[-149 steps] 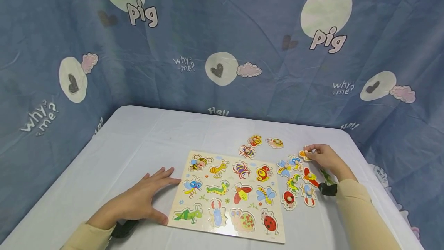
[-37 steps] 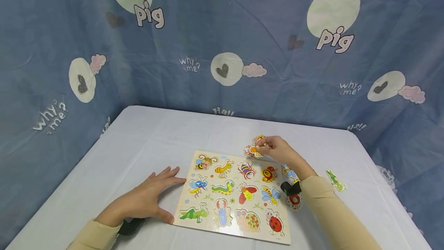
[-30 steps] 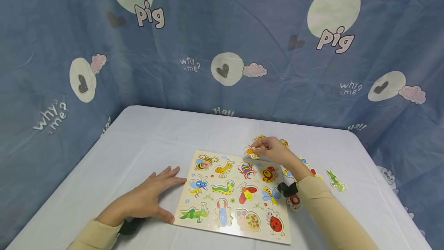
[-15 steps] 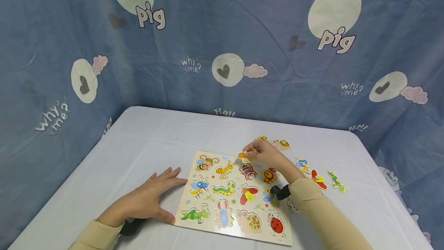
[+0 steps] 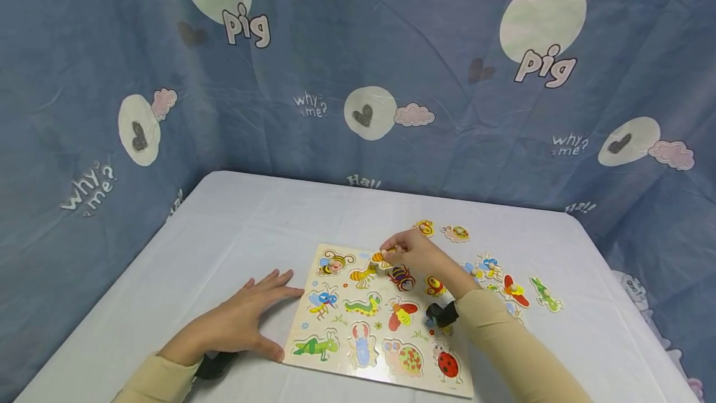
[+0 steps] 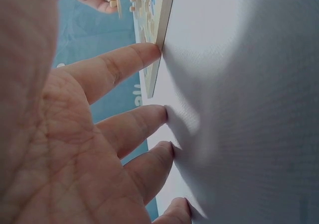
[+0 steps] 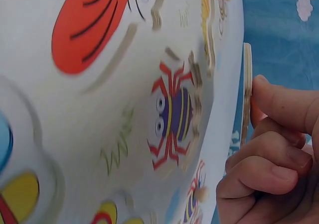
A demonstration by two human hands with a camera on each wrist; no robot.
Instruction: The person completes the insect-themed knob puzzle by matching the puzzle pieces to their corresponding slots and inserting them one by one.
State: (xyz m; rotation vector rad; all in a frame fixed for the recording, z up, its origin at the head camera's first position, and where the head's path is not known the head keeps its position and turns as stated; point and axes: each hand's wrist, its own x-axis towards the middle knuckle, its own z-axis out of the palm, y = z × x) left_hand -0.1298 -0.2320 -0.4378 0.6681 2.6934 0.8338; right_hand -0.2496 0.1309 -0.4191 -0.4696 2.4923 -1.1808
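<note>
My right hand (image 5: 419,257) pinches a yellow-and-orange striped wooden puzzle piece (image 5: 380,259) and holds it raised above the top edge of the insect puzzle board (image 5: 377,326). In the right wrist view this piece (image 7: 246,92) appears edge-on, beyond the printed spider recess (image 7: 172,117). Left of the board, my left hand (image 5: 235,319) lies with spread fingers; its thumb and index finger touch the board's left edge. The left wrist view shows the index fingertip (image 6: 152,52) against the board's side, the other fingertips on the white cloth. The piece's full picture is partly covered by my fingers.
Loose knobbed pieces lie beyond and right of the board: a yellow-and-red one (image 5: 425,227), a snail (image 5: 455,233), a mosquito (image 5: 490,266), a red-winged fly (image 5: 514,291) and a grasshopper (image 5: 545,294). Others are partly behind the right forearm. A blue curtain (image 5: 313,154) hangs behind the table.
My right hand picked up the striped piece from the right-hand group and carried it left, past the spider piece, to above the board's top edge. My left hand has stayed at the board's edge.
</note>
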